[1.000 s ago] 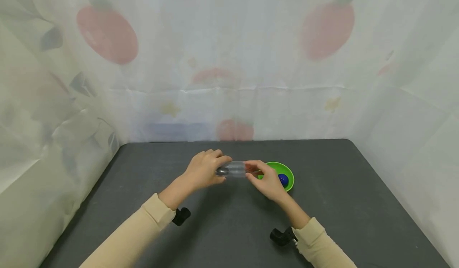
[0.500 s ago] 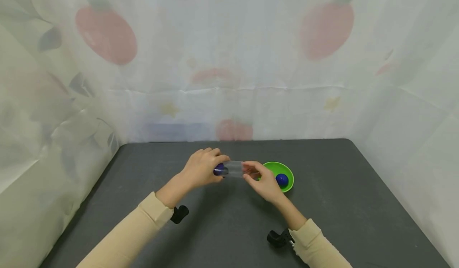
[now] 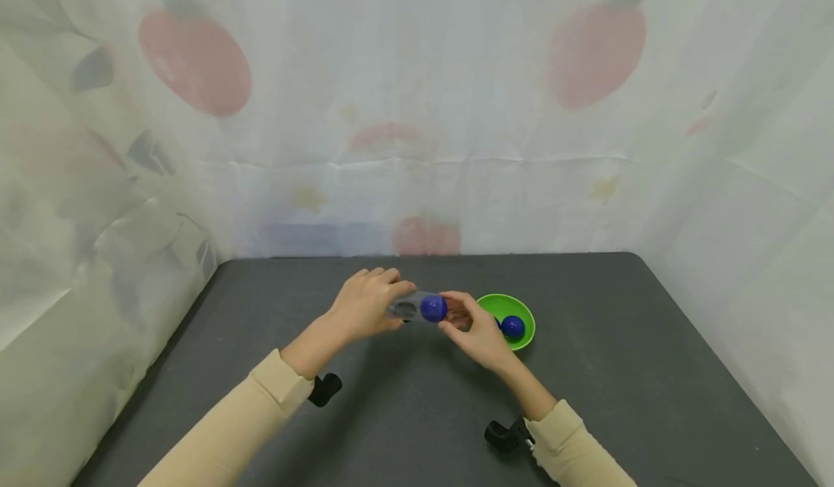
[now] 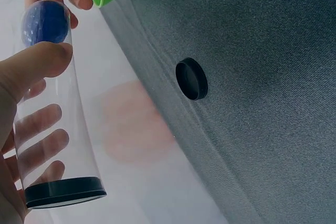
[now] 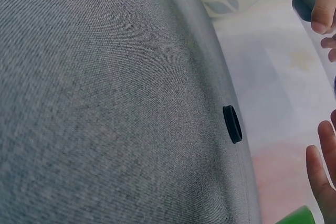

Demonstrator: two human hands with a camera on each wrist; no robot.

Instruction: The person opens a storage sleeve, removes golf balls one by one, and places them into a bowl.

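Blue ball sits at the open mouth of a clear tube, held level above the bench. Left hand grasps the tube near its black capped end, steadying it; right hand cups the mouth with relaxed fingers, just beside a green bowl holding another ball. A loose black cap lies on the bench.

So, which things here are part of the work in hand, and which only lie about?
In use:
- clear tube, gripped by left hand
- blue ball at the tube's open end, by right hand
- green bowl holding another blue ball

Lying about:
- black cap on the grey table
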